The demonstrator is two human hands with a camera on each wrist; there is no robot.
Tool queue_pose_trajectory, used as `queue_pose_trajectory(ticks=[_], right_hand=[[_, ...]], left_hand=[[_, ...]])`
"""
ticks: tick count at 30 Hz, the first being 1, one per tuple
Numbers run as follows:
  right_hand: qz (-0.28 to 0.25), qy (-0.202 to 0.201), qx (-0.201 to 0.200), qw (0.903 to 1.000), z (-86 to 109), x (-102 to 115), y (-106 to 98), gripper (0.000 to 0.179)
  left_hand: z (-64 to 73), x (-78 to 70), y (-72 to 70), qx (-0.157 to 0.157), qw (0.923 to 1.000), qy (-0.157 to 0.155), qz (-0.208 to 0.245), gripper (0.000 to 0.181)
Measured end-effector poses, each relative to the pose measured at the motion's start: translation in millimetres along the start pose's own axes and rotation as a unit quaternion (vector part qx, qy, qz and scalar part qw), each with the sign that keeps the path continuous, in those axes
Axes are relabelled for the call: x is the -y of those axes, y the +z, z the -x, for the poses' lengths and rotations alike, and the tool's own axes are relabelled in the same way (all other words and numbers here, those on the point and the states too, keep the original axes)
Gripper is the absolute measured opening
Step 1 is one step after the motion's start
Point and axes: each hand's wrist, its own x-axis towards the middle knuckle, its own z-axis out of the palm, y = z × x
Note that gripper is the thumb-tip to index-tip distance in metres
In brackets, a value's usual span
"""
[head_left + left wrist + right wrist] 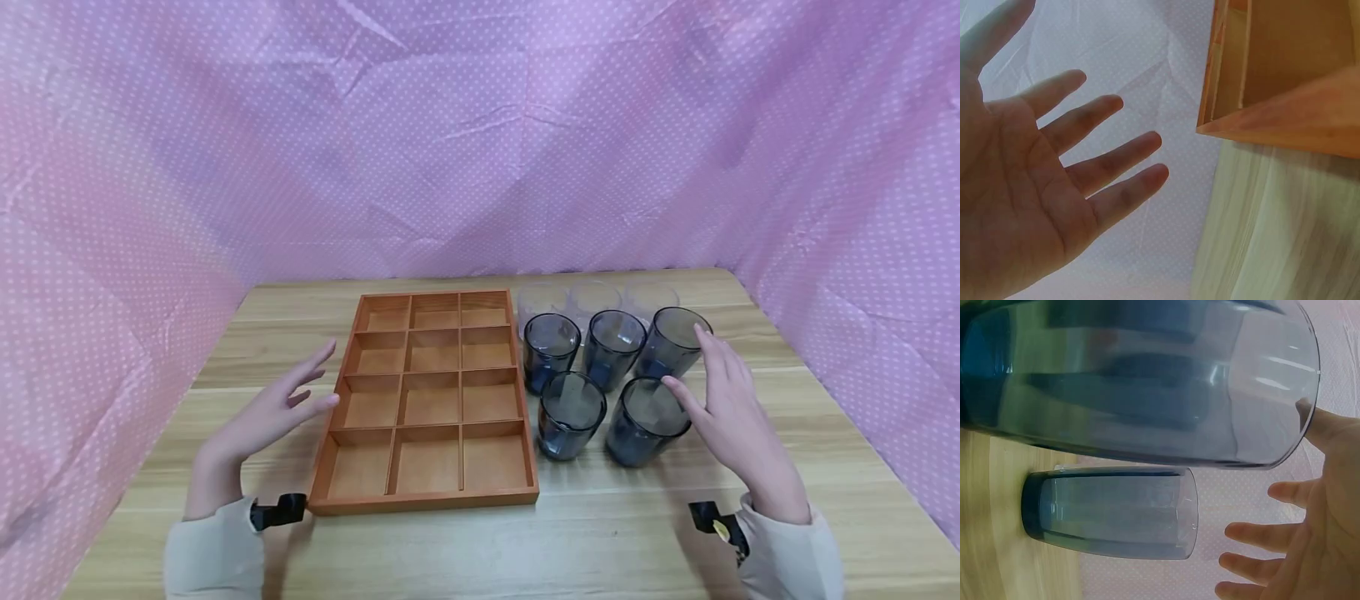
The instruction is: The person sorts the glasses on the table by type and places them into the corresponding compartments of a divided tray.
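Several smoky blue glasses stand upright on the right half of the table. My right hand (731, 408) is beside them with fingers extended and spread. Its thumb tip is right at the rim of the front right glass (647, 425); in the right wrist view that glass (1116, 381) looms large, with the thumb behind its rim. The fingertips overlap the back right glass (671, 342) in the head view. My left hand (262, 417) hovers left of the wooden compartment tray (423, 502), fingers spread and palm bare in the left wrist view.
Behind the tinted glasses stand 3 clear cups (596, 296). Two tinted glasses, a front left one (566, 437) and a back left one (550, 358), are close to the tray's right side. Polka-dot pink cloth (480, 167) hangs around the wooden table (600, 542).
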Motion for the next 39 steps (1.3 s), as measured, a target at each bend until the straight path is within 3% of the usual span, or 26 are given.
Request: queue_pose_trajectory(ticks=[10,20,30,33,39], right_hand=[[0.019,-0.011,-0.031,0.9993,2.7,2,3,0.071],[0.03,-0.019,-0.073,0.9967,5.6,4,5,0.066],[0.031,-0.014,-0.081,0.9962,8.5,5,5,0.064],[0.026,-0.013,-0.085,0.996,9.0,6,7,0.063],[0.012,-0.028,-0.104,0.9941,10.0,9,11,0.06]], left_hand=[[8.0,8.4,-14.1,0.015,0.9989,0.036,0.025,0.064],[3.9,33.3,-19.4,0.045,0.9891,0.085,0.111,0.063],[-0.3,47.4,-15.6,0.018,0.9864,0.068,0.148,0.064],[-0.3,52.2,-15.4,0.021,0.9829,0.069,0.169,0.065],[2.3,62.4,-17.8,0.04,0.9672,0.086,0.236,0.063]])
